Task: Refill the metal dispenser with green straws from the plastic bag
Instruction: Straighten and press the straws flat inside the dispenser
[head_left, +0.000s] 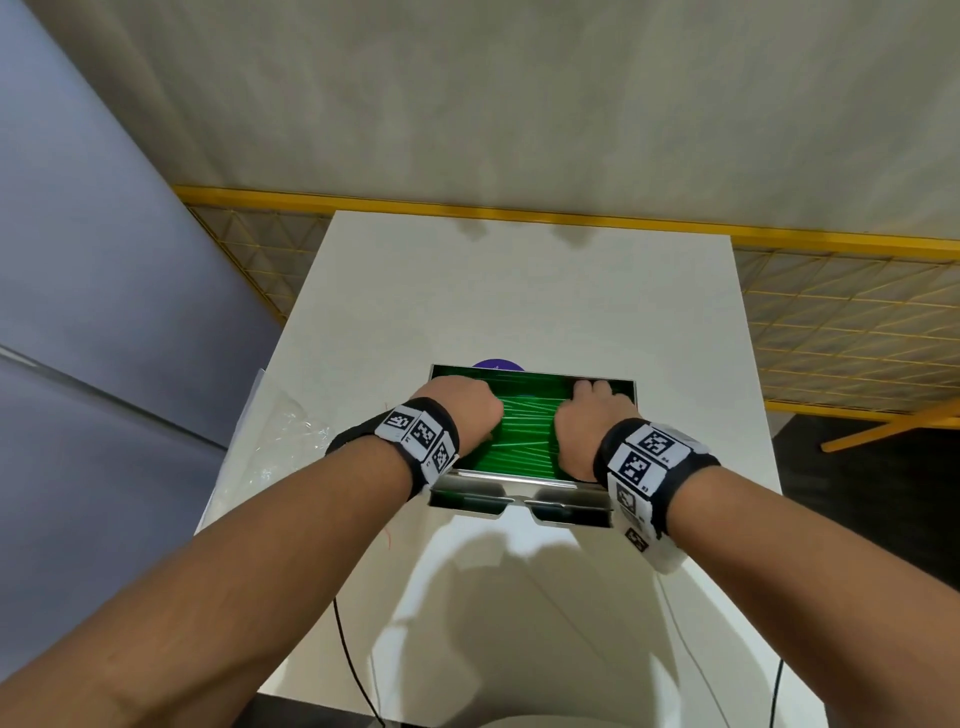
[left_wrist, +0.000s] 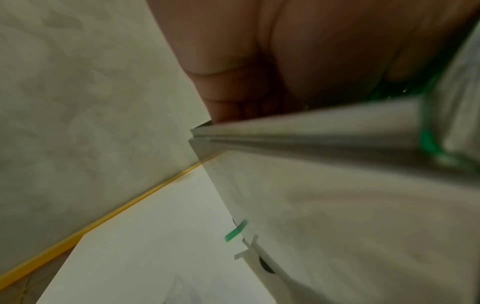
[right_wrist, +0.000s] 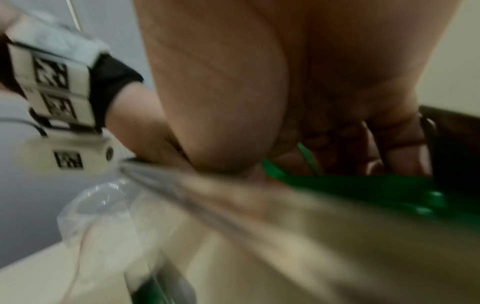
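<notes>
You are pressing both hands down into the open rectangular metal dispenser (head_left: 532, 486), which is sitting on the white surface (head_left: 519, 291), and the green plastic straws (head_left: 527, 439) are already lying inside it, most lengthwise and a few crossed over the pile. Your left hand (head_left: 462, 415) is working at the left end and your right hand (head_left: 587, 423) at the right end. Each grip is curling its fingers into the straws, though whether either is actually clasping a bunch or only pushing is something I cannot tell. The crumpled clear plastic bag (head_left: 280, 441) is lying just left of the dispenser and looks emptied. To finish this step well, you should probably be nudging the crossed straws parallel from both ends, pressing gently so none kink, and keeping them level below the rim.
</notes>
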